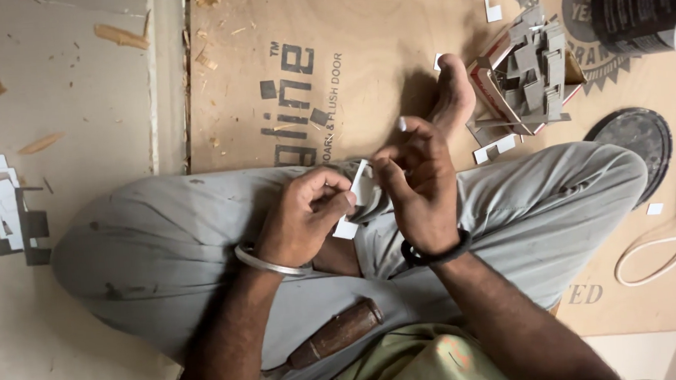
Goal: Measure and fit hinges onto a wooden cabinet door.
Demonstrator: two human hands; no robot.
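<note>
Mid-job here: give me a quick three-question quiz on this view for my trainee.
1. True or false: both hands are on the small white piece.
2. Which wrist wears the silver bangle? A) left B) right
3. Fill in: the brown wooden handle lies on the person's ____.

Key
1. True: the left hand and right hand pinch it with their fingers over the crossed legs.
2. A; the right wrist has a black band.
3. Lap, on the grey trousers. The pile of grey cut pieces sits on the brown board beyond the bare foot.
</note>
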